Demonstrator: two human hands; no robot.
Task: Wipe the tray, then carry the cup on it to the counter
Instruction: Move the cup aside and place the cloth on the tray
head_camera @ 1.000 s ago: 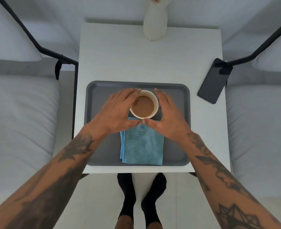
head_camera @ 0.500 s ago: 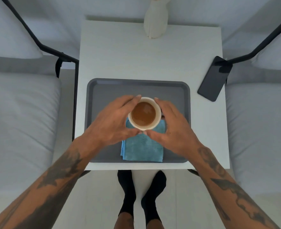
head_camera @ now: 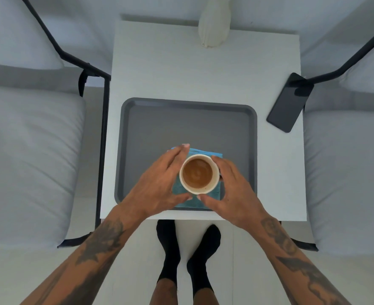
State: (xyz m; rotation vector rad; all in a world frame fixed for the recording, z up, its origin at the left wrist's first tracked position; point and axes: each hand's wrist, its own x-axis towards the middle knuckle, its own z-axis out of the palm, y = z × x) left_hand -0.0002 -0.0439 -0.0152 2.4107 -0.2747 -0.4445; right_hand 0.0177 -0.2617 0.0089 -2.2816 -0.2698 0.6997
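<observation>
Over flat grey tray (head_camera: 150, 119), both hands' grip, round cup (head_camera: 199, 174)

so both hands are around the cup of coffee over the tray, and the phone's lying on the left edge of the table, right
Not quite. The phone lies at the table's right edge, as the head view shows. Both the left hand and right hand do cup the cup over the tray.

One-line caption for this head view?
Both hands, left hand and right hand, cup a full coffee cup above blue cloth on grey tray.
</observation>
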